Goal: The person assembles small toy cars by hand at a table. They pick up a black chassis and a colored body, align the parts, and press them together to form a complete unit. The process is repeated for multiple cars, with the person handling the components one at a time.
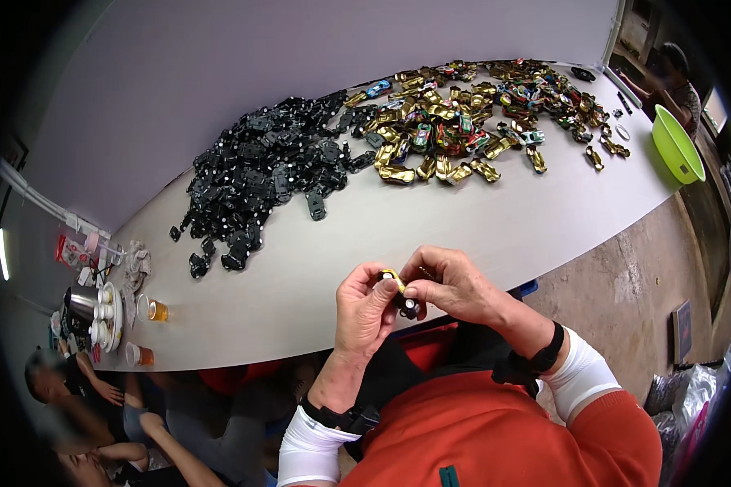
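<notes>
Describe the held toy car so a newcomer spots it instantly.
Find the long pale table. Over its near side, the left hand and right hand grip a small gold-and-black toy car. Unlike the heaped cars, it alone is held.

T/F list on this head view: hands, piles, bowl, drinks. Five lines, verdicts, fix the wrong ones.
1. The left hand and right hand are both on one small toy car. True.
2. The heap of black parts lies to the right of the gold and multicoloured car bodies. False: it lies to their left.
3. The green bowl is at the right end of the table. True.
4. The amber drinks stand beside the green bowl. False: they are at the table's left end.
5. Each forearm wears a black band. True.
</notes>
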The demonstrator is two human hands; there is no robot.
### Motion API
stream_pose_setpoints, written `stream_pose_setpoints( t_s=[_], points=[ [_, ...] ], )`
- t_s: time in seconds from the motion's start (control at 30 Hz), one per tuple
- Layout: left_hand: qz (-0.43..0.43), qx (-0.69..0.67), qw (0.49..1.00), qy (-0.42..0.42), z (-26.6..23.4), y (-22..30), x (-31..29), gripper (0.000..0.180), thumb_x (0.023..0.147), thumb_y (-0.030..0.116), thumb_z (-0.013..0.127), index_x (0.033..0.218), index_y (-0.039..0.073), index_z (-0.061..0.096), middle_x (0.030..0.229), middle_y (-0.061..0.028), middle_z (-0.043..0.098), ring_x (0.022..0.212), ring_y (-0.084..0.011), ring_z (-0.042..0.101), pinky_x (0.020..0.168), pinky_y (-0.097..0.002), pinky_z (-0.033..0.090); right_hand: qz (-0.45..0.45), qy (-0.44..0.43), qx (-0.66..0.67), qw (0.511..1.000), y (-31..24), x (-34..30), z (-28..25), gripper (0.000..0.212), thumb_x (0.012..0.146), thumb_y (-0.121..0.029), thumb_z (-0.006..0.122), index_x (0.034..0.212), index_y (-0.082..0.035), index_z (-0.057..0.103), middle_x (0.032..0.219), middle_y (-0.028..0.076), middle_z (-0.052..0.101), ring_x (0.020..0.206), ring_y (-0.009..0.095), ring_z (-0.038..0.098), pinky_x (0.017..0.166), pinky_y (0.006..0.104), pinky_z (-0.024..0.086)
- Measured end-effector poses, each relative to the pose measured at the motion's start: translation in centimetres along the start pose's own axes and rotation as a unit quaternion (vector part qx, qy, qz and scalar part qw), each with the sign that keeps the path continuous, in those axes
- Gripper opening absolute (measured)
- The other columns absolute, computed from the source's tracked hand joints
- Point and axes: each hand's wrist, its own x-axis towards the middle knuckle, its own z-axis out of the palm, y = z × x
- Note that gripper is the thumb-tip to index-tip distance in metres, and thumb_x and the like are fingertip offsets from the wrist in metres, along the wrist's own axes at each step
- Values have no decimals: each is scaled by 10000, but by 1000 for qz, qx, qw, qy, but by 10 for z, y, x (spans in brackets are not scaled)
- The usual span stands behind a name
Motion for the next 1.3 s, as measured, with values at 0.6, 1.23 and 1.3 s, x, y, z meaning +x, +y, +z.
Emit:
stream_pose_setpoints(
  t_s=[0.6, 1.23, 1.3],
  points=[
    [50, 10, 998, 39, -14, -25, 5, 111, 841, 79, 622, 899, 10, 558, 679, -71, 576, 443, -105, 516, 332, -201, 404, -53, 134, -158, 977, 23, 0, 12, 160, 795, -12, 623, 940, 42, 582, 702, 42, 598, 610, 71, 562, 538, 218, 466],
    [-3, -42, 995, 95, -21, -21, 13, 91, 851, 91, 612, 848, 46, 533, 746, -87, 595, 467, -110, 501, 339, -192, 375, 68, 79, -55, 993, 13, -4, -7, 254, 915, -116, 479, 1101, 37, 560, 659, 0, 497, 574, 62, 436, 517, 213, 408],
    [-34, -79, 992, 97, -32, -24, 14, 90, 869, 116, 592, 863, 55, 527, 786, -89, 594, 505, -111, 497, 353, -183, 368, 99, 76, -36, 992, 16, -7, -11, 297, 924, -130, 465, 1153, 44, 539, 645, -10, 450, 579, 66, 392, 516, 217, 391]
  ],
)
